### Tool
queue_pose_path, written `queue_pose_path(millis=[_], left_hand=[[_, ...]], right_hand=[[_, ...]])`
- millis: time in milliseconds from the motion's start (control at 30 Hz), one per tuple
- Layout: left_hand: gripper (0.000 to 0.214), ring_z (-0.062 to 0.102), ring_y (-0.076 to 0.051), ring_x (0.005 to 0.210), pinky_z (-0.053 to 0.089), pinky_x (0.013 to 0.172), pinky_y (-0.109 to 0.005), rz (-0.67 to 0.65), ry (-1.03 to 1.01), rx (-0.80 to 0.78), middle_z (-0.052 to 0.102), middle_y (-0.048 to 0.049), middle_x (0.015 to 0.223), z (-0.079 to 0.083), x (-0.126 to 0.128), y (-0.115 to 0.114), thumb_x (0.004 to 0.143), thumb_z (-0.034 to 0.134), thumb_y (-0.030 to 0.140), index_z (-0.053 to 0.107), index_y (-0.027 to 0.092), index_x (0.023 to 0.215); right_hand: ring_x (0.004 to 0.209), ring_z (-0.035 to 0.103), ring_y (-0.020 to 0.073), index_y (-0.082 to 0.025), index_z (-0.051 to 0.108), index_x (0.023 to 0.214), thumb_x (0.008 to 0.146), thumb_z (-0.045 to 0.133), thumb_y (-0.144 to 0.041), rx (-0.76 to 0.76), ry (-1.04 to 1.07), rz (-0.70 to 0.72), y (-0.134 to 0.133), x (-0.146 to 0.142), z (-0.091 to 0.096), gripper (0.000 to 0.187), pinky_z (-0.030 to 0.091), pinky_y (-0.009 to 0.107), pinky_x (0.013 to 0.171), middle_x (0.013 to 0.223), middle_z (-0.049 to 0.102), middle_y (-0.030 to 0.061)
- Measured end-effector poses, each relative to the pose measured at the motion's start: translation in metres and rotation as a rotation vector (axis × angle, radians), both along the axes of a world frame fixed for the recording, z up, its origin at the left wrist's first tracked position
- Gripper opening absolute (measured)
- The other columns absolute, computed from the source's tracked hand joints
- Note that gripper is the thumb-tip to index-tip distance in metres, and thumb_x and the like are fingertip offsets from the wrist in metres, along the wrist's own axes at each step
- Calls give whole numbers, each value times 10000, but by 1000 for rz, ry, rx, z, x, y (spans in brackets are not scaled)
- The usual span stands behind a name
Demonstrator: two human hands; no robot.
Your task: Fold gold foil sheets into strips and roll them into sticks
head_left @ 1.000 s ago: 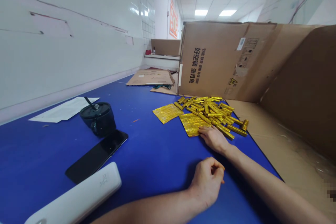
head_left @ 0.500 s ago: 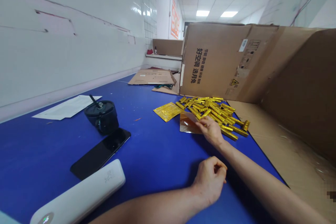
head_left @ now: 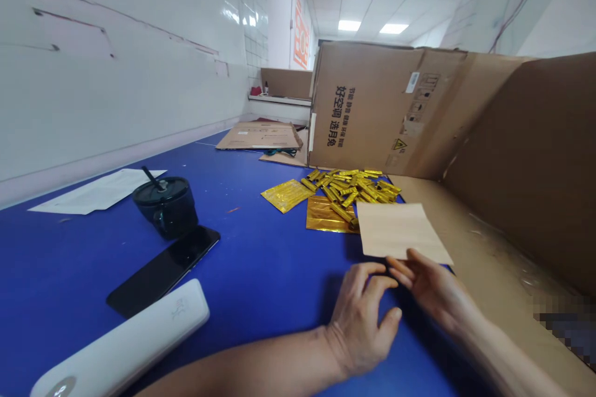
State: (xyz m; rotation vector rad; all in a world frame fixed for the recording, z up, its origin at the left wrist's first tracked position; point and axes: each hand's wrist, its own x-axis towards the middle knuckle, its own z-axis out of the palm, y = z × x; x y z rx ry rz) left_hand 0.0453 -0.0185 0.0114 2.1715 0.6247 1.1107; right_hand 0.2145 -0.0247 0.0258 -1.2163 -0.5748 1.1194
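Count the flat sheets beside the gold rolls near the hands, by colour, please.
Gold foil sheets: 2
Tan paper sheet: 1
Total: 3

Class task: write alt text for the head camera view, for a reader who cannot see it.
The right hand is at the lower edge of a tan sheet, beside a pile of gold foil rolls on a blue table; the left hand is nearby.
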Motion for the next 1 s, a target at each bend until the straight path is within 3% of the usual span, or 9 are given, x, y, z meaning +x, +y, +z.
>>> queue_pose_path(millis=[133,267,333,467,533,633,767,833,1000], left_hand=[[601,197,-259,1227,149,1006,-441,-29,251,88,255,-124,1341,-3,0,2,702,542,315,330,139,1236],[679,205,-252,1236,132,1004,-458,-96,479,21,296,-125,1330,-14,4,7,692,526,449,305,149,1259],[652,247,-243,1222,146,999,-446,-110,535,23,354,-132,1293,-18,5,9,682,521,493,367,151,1216],[534,321,-235,1174,182,979,-417,-80,565,112,418,-121,1237,-19,4,9,709,519,453,431,156,1144],[474,380,-231,1113,225,949,-398,-58,572,150,470,-101,1172,-16,3,10,722,525,407,445,161,1120],[440,439,-226,1006,273,893,-378,-20,586,198,526,-75,1050,-10,2,11,727,532,384,456,170,1103],[483,447,-235,945,291,852,-375,11,620,253,529,-71,998,-6,3,15,705,549,423,457,174,1109],[518,444,-239,934,297,841,-374,18,636,260,523,-75,991,-5,3,17,691,550,459,456,173,1113],[543,446,-244,915,346,787,-355,-57,693,251,505,-71,950,0,-2,24,632,580,511,498,192,1062]], right_hand=[[773,634,178,-178,563,690,769,514,-251,-140,228,120,-39,-14,-14,118,479,293,723,755,670,68],[779,617,187,-132,624,826,798,457,-399,-187,195,357,-63,-29,-12,316,461,305,719,851,656,111],[785,602,195,-144,635,822,799,450,-415,-163,-26,423,-70,-29,-8,329,459,305,694,852,653,96],[772,584,217,-178,646,768,759,500,-423,-21,-824,399,-70,-13,-1,285,441,315,697,806,653,67],[924,545,250,-203,609,972,721,553,-407,28,-1185,371,-67,0,1,328,396,363,816,1000,620,84],[1092,435,299,-214,516,1140,639,638,-378,-10,-1534,506,-59,16,-1,541,299,449,918,1198,508,114],[1033,491,267,-223,549,1089,702,579,-270,-9,-1691,593,-50,22,-6,392,364,406,869,1177,525,104],[958,528,227,-229,581,1027,766,489,-220,60,-1706,563,-46,20,-9,278,400,351,824,1097,572,82],[837,541,196,-223,609,903,816,402,-215,151,-1649,471,-43,19,-16,225,421,303,741,919,620,64]])
